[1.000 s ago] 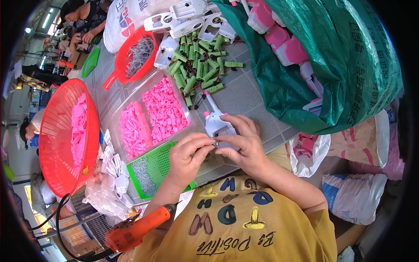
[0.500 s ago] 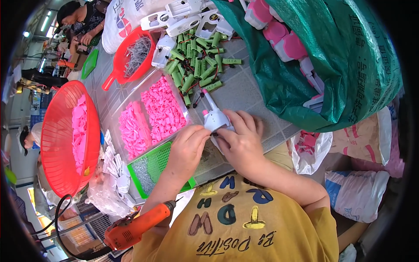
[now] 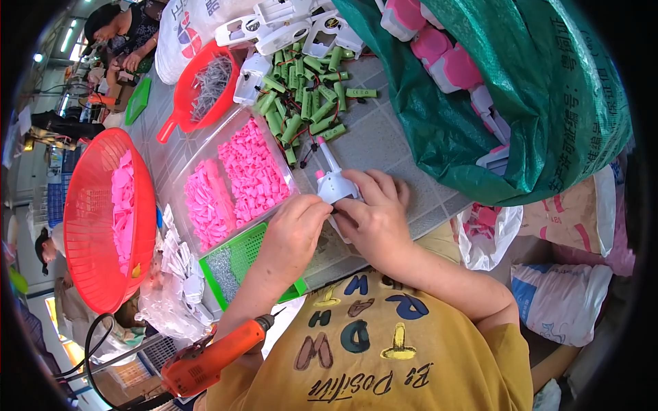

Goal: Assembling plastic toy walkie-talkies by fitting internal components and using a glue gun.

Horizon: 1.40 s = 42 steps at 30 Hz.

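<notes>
Between my hands is a white plastic housing [image 3: 334, 185] with a thin spout tipped in pink and a small pink button on its side. My right hand [image 3: 375, 214] is closed around the housing's right side, thumb near its lower edge. Fingertips of my left hand [image 3: 296, 229] are pinched together at the housing's lower left; a tiny dark part shows there, too small to name. Just beyond the spout lies a heap of green battery cells [image 3: 308, 96] with thin wires. A clear tray [image 3: 291, 185] of small pink parts stands left of the housing.
A green tray [image 3: 226, 301] with screws sits beside my left forearm, and an orange electric screwdriver [image 3: 212, 359] hangs lower left. Red baskets [image 3: 86, 226] stand left. A green woven sack [image 3: 425, 137] holds pink-and-white housings at right. White shells [image 3: 284, 38] lie far back; another person [image 3: 130, 31] works far left.
Both hands stay at the housing with almost the same grip. The whole view has shifted slightly, and the far-left person's head has moved a little.
</notes>
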Tool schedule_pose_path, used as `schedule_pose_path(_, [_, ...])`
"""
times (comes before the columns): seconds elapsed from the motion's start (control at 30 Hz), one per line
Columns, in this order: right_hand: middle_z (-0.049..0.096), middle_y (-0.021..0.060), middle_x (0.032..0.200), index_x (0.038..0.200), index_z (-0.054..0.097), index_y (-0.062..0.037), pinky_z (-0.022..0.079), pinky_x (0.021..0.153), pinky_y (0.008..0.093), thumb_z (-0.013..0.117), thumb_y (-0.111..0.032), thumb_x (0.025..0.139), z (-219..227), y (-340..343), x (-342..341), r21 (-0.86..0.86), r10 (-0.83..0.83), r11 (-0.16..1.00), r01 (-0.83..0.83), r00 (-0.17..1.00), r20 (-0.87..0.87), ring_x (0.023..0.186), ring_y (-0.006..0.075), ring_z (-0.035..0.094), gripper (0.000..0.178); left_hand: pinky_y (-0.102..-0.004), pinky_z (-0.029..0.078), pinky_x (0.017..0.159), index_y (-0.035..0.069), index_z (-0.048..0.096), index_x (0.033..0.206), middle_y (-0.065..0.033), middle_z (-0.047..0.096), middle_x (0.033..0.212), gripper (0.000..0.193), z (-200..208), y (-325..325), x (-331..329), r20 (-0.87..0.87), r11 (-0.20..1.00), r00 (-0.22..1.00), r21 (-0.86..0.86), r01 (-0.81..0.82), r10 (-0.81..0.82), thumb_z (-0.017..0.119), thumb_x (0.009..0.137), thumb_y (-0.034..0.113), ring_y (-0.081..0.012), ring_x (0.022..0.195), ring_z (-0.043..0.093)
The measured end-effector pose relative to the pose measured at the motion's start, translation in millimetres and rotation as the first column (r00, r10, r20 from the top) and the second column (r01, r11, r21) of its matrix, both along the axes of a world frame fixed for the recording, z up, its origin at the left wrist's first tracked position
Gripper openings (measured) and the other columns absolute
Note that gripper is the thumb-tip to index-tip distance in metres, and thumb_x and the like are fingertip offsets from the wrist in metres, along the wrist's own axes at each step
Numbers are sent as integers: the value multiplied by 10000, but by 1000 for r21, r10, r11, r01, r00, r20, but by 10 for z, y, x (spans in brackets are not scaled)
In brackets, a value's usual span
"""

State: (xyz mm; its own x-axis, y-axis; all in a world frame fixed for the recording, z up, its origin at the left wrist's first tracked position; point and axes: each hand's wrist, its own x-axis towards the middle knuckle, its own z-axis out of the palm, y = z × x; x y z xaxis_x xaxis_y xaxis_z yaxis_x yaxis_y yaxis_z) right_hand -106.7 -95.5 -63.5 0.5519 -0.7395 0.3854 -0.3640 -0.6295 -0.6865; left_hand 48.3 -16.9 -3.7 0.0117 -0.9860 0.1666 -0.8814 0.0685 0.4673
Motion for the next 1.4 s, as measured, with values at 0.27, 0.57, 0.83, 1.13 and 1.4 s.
schedule_pose_path(0.27, [626, 67, 1318, 876, 734, -94, 364, 985, 537, 802, -142, 664, -14, -6, 9, -57, 49, 997, -49, 999, 4, 1193, 323, 550, 228, -422, 533, 866, -8, 635, 1036, -156, 620, 1043, 243, 56, -35, -35, 110, 993, 991, 98, 59, -70, 614, 795, -29, -352, 993, 620])
schedule_pose_path(0.57, [631, 69, 1331, 853, 696, -76, 372, 985, 558, 808, -120, 669, -71, -13, 36, -85, 84, 993, -80, 995, 50, 1225, 312, 566, 220, -424, 537, 852, -6, 625, 1078, -156, 632, 1026, 249, -111, 32, -21, 62, 999, 998, 45, 23, -26, 643, 830, -26, -355, 972, 628])
schedule_pose_path(0.83, [582, 191, 1181, 1201, 566, -30, 418, 950, 497, 770, -149, 778, -97, -149, -101, 71, 12, 997, -25, 985, 170, 1066, 390, 561, 485, -360, 573, 772, 21, 606, 1179, -135, 697, 938, 347, -270, 260, -29, -401, 954, 866, 129, -270, 300, 737, 858, -1, -282, 854, 710])
schedule_pose_path(1.13, [589, 150, 1151, 1138, 636, -46, 404, 919, 500, 812, -275, 803, 79, -72, -22, 45, 29, 999, -21, 986, -162, 1093, 356, 555, 443, -367, 569, 789, 42, 620, 1162, -105, 705, 952, 349, -209, 406, -53, -336, 936, 874, 150, -319, 351, 751, 840, 22, -255, 892, 711])
schedule_pose_path(1.4, [644, 240, 1091, 1227, 506, -10, 502, 802, 495, 739, -112, 866, 68, -101, -20, 437, 154, 895, -92, 982, -108, 992, 455, 638, 441, -406, 542, 889, 51, 583, 1212, -136, 669, 1046, 384, -169, 344, -134, -341, 972, 911, 122, -200, 230, 726, 856, 21, -307, 985, 664])
